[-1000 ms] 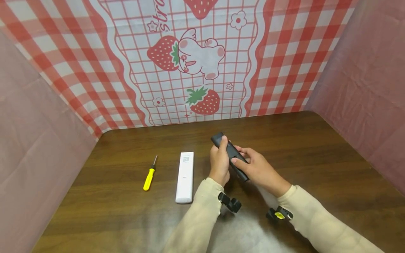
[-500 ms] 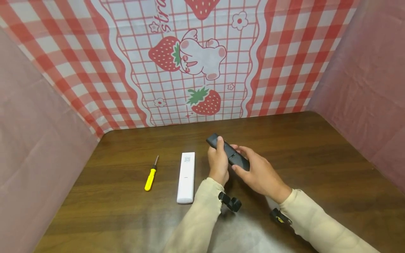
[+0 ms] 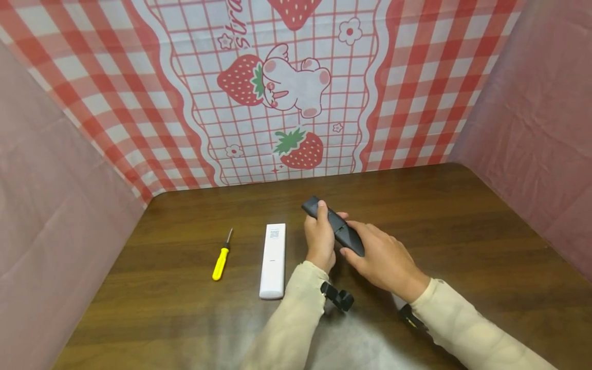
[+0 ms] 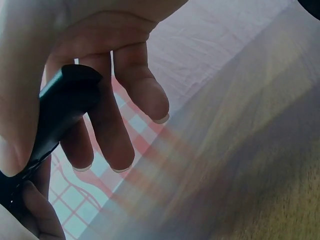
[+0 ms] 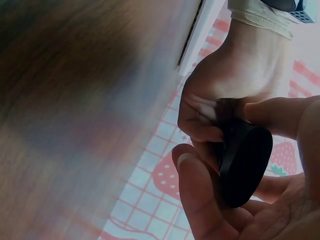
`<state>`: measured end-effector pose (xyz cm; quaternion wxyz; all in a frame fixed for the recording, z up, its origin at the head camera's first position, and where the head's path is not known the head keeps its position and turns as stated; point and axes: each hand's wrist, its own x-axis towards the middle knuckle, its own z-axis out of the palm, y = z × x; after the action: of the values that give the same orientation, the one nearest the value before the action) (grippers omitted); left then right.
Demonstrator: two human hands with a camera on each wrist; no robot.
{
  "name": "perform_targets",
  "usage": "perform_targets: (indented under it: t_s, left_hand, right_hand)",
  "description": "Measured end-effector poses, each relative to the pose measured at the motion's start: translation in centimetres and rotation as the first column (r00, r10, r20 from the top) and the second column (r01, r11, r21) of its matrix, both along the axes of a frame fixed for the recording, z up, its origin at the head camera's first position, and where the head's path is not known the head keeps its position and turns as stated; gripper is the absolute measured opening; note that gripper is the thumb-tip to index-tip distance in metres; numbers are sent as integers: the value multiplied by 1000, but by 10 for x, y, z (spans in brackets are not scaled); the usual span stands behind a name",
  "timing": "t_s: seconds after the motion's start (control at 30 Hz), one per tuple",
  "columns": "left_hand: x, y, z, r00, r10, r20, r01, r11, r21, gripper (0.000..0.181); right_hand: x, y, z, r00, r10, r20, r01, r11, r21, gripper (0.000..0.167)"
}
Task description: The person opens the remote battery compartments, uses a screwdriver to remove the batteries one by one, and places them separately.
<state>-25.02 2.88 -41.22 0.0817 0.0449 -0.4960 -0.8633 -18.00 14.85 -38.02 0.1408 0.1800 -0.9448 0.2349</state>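
My left hand (image 3: pixel 319 236) grips the upper part of a black remote control (image 3: pixel 349 237), its thumb lying along the side that faces up. A seam crosses the remote near its middle. My right hand (image 3: pixel 386 262) holds the lower end, with the thumb on the near edge and fingers on the far edge. In the right wrist view the rounded end of the black remote (image 5: pixel 246 167) sits between the thumb and fingers. The left wrist view shows its other end (image 4: pixel 70 100) under the left hand, several fingers extending past it.
A white remote control (image 3: pixel 273 262) with a QR code label lies left of my left forearm. Further left lies a screwdriver (image 3: pixel 221 263) with a yellow handle. The brown wooden table (image 3: pixel 162 288) meets a red-and-white patterned cloth (image 3: pixel 296 103) at the back.
The black remote has turned in my hands, and its lower part, which looked offset at the seam, now looks in line. My right thumb has shifted off its face to the edge.
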Motion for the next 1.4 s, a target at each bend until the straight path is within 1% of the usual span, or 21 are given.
perform_targets:
  t_s: [0.33, 0.63, 0.9, 1.13, 1.4]
  left_hand:
    - [2, 0, 1, 1000, -6, -6, 6, 1000, -11, 35]
    - [1, 1, -1, 1000, -4, -6, 4, 1000, -4, 36]
    - [1, -1, -1, 1000, -6, -1, 6, 1000, -4, 38]
    - [0, -1, -1, 1000, -12, -6, 11, 1000, -10, 36]
    - [0, -2, -2, 1000, -21, 17, 21, 1000, 1, 34]
  right_hand:
    - [1, 1, 1, 1000, 10, -3, -10, 1000, 0, 57]
    - [2, 1, 1, 1000, 22, 2, -22, 1000, -2, 58]
    - [2, 0, 3, 1000, 11, 9, -11, 1000, -2, 59]
    - [2, 0, 4, 1000, -7, 21, 7, 1000, 2, 62]
    - [3, 1, 5, 1000, -21, 14, 21, 999, 29, 62]
